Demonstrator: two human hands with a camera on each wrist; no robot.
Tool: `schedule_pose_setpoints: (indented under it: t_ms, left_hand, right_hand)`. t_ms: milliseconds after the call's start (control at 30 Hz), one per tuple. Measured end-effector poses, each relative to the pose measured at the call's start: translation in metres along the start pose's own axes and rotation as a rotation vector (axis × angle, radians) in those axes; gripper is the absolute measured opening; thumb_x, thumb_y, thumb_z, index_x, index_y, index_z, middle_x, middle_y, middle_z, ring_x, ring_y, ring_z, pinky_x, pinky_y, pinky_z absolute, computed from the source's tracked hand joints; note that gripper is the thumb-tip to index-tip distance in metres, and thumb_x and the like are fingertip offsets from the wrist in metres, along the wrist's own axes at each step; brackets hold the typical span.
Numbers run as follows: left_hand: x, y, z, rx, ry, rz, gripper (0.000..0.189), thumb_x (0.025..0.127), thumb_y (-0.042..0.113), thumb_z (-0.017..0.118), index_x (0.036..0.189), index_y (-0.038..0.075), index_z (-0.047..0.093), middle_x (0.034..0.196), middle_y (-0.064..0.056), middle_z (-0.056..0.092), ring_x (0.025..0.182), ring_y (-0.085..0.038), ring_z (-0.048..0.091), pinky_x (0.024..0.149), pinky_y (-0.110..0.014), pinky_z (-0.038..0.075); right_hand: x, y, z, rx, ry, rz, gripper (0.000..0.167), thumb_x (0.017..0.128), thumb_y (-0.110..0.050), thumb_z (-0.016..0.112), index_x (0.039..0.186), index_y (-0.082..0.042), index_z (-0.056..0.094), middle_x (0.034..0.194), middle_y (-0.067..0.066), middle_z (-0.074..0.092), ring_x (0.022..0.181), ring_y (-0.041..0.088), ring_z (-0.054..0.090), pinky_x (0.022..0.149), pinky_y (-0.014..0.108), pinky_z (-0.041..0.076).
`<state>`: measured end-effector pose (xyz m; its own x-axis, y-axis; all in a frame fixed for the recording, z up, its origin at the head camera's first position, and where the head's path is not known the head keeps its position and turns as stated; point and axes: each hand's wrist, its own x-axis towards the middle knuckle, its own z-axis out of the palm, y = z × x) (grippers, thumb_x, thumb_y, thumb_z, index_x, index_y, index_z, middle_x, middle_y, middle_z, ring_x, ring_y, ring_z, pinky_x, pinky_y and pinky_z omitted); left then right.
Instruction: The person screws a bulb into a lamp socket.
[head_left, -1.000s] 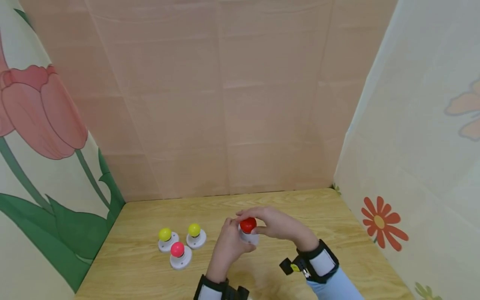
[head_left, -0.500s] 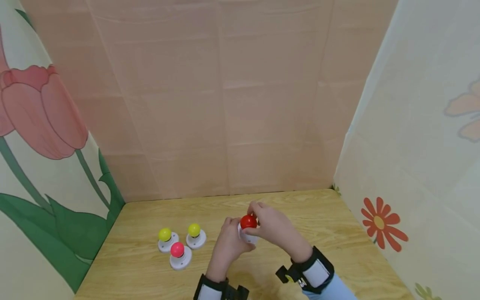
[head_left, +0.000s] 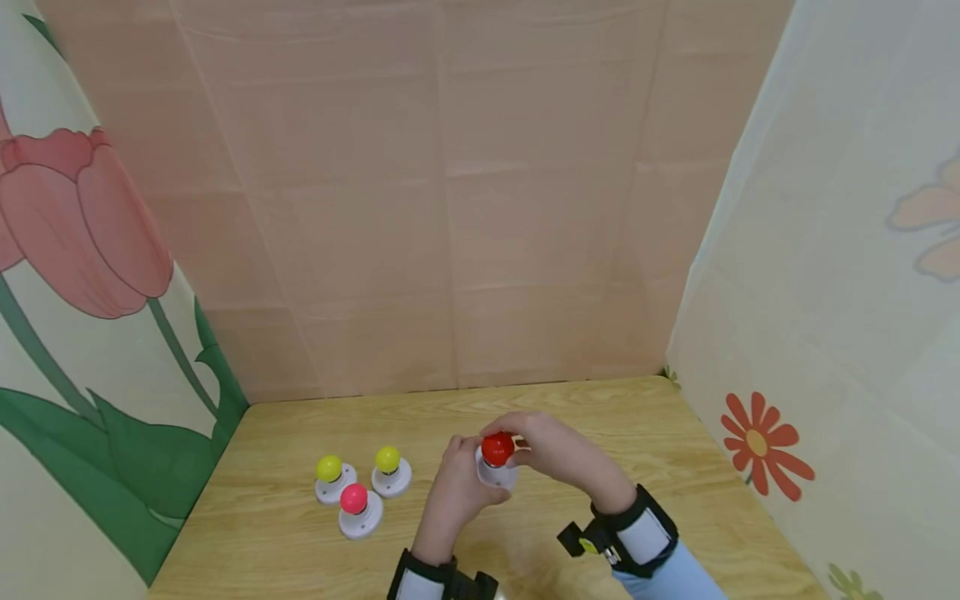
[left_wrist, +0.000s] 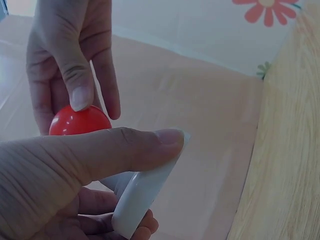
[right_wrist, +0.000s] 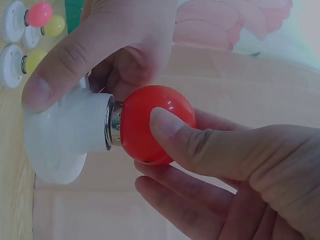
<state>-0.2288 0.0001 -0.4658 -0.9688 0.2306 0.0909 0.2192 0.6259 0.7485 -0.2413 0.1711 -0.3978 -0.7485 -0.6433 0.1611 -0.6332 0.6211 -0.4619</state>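
Note:
My left hand (head_left: 459, 490) grips a white lamp socket (right_wrist: 70, 125) by its round base, thumb on one face and fingers behind, held over the table. A red light bulb (right_wrist: 157, 122) sits in the socket's mouth, with a band of its metal screw cap showing between globe and socket. My right hand (head_left: 551, 450) pinches the bulb's globe, its thumb on the near side and fingers on the far side in the right wrist view. From the left wrist view, the white base (left_wrist: 145, 195) is tilted, and my left thumb hides part of the bulb.
Left of my hands on the wooden table (head_left: 285, 558) stand two white sockets with yellow bulbs (head_left: 328, 468) and one with a pink bulb (head_left: 354, 499). A brown sheet (head_left: 450, 208) hangs behind the table; a flowered sheet (head_left: 810, 333) hangs at the right.
My right hand has turned back and forth around the red bulb, its wrist swinging in and then out again. My left hand and the socket have stayed almost in place.

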Motion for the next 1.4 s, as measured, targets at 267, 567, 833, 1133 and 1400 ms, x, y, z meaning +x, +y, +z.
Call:
schedule_pose_setpoints:
  t_ms: [267,567,833,1133,1400]
  left_hand:
    - [0.000,-0.001,0.000,-0.001,-0.004,0.009,0.071,0.064,0.018,0.090,0.126,0.002,0.058,0.114,-0.011,0.056,0.102,-0.027,0.057,0.091,-0.051,0.051]
    - [0.002,0.001,0.000,0.003,-0.007,0.010,0.064,0.065,0.017,0.090,0.122,0.009,0.061,0.110,-0.006,0.060,0.100,-0.023,0.052,0.090,-0.047,0.052]
    - [0.002,-0.001,-0.002,0.020,0.014,0.036,0.074,0.063,0.018,0.091,0.127,0.005,0.058,0.118,-0.014,0.058,0.105,-0.029,0.057,0.093,-0.050,0.050]
    - [0.001,-0.001,-0.002,0.025,0.013,0.021,0.078,0.062,0.021,0.091,0.129,0.002,0.056,0.118,-0.015,0.054,0.103,-0.030,0.059,0.089,-0.049,0.053]
    - [0.002,0.000,0.000,0.014,0.010,0.002,0.076,0.061,0.018,0.092,0.127,0.003,0.058,0.113,-0.012,0.056,0.099,-0.026,0.058,0.087,-0.048,0.053]
  right_hand:
    - [0.002,-0.002,0.003,-0.070,0.027,0.056,0.036,0.080,-0.014,0.079,0.114,-0.010,0.068,0.108,0.002,0.069,0.093,0.016,0.065,0.081,0.031,0.056]
    - [0.003,-0.009,0.013,-0.283,0.171,0.206,0.047,0.074,-0.050,0.079,0.096,-0.013,0.059,0.081,-0.004,0.060,0.059,0.006,0.048,0.050,0.018,0.043]
    - [0.000,0.002,0.005,-0.019,-0.014,-0.045,0.061,0.087,-0.030,0.071,0.142,-0.017,0.048,0.150,0.006,0.042,0.132,0.029,0.047,0.101,0.047,0.046]
    - [0.000,0.009,0.003,-0.004,-0.112,-0.119,0.054,0.089,-0.002,0.066,0.138,-0.021,0.054,0.145,0.005,0.049,0.131,0.026,0.049,0.102,0.041,0.046]
    - [0.004,0.005,0.005,-0.105,-0.021,-0.106,0.038,0.087,-0.017,0.072,0.124,-0.016,0.065,0.119,0.000,0.064,0.103,0.014,0.062,0.086,0.028,0.055]
